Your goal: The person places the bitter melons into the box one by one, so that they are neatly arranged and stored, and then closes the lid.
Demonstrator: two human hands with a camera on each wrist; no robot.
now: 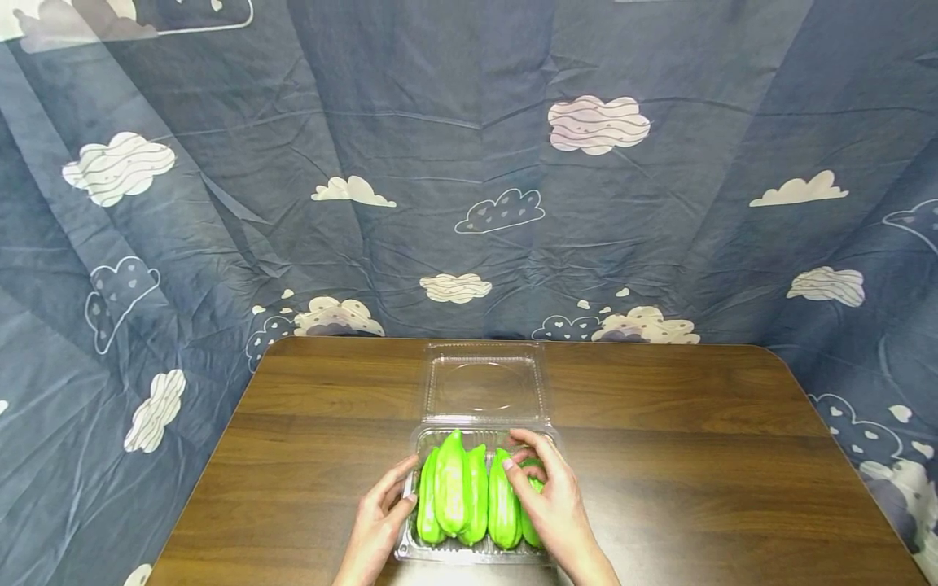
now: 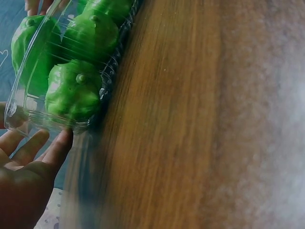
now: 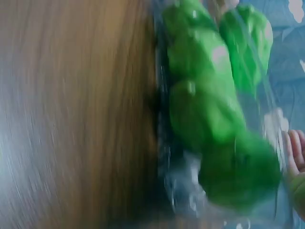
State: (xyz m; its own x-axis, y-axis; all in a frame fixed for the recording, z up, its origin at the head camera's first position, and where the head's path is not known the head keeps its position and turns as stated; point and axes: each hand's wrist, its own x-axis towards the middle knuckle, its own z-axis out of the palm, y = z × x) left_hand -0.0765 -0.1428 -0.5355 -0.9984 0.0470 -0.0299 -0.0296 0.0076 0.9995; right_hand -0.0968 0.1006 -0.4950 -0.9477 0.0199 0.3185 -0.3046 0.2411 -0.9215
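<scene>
Several bright green, elongated, ribbed fruits [image 1: 453,492] with nubbed ends lie side by side in a transparent plastic clamshell box [image 1: 447,556]. One sits higher than the others. My left hand [image 1: 377,517] touches the box's left edge with fairly straight, spread fingers; in the left wrist view its fingers [image 2: 57,148] meet the outside wall. Over the right end hovers my right hand [image 1: 550,492], fingers loosely bent, partly hiding the rightmost fruit [image 1: 533,533]. In the blurred right wrist view that end fruit [image 3: 238,171] lies inside the box, apart from the visible fingers.
The hinged lid [image 1: 484,382] lies back, away from me, on the brown wooden table [image 1: 659,423]. Behind the table hangs a dark blue curtain [image 1: 425,146] with a cloud print.
</scene>
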